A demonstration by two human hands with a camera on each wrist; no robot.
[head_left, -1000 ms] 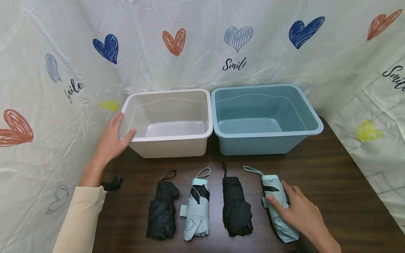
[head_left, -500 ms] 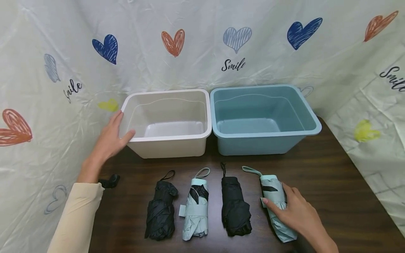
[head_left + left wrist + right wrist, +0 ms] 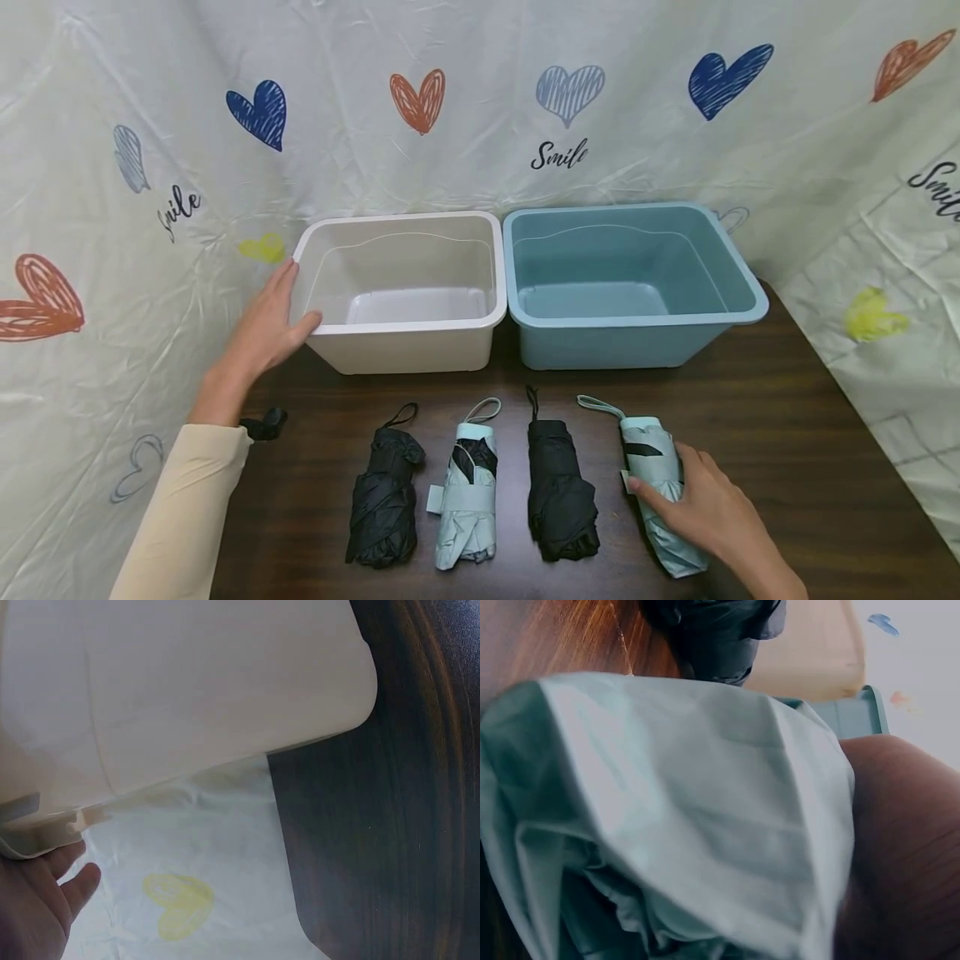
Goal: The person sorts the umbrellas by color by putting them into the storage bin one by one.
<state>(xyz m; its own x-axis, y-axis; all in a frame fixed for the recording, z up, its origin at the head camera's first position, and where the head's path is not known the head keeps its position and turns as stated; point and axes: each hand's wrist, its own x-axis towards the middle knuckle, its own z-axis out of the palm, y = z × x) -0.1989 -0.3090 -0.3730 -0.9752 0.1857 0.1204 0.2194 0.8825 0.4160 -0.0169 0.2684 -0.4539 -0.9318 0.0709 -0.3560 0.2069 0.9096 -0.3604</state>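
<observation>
My left hand rests on the left end of the beige bin, thumb at the front corner, fingers mostly straight along the rim. In the left wrist view, fingertips show right by the bin's rim. On the table at right, my right hand holds a folded pale-blue umbrella, thumb across its left side and fingers along its right. Its pale fabric fills much of the right wrist view and hides most of that hand.
Left of the held umbrella lie a black umbrella, another pale-blue umbrella and a second black umbrella. A blue bin stands beside the beige one, against a heart-printed sheet. The brown table slants away at right.
The right thumb sits slightly lower on the pale-blue umbrella. The left hand stays at the beige bin, its fingers shifted very little, while bins and umbrellas keep their places.
</observation>
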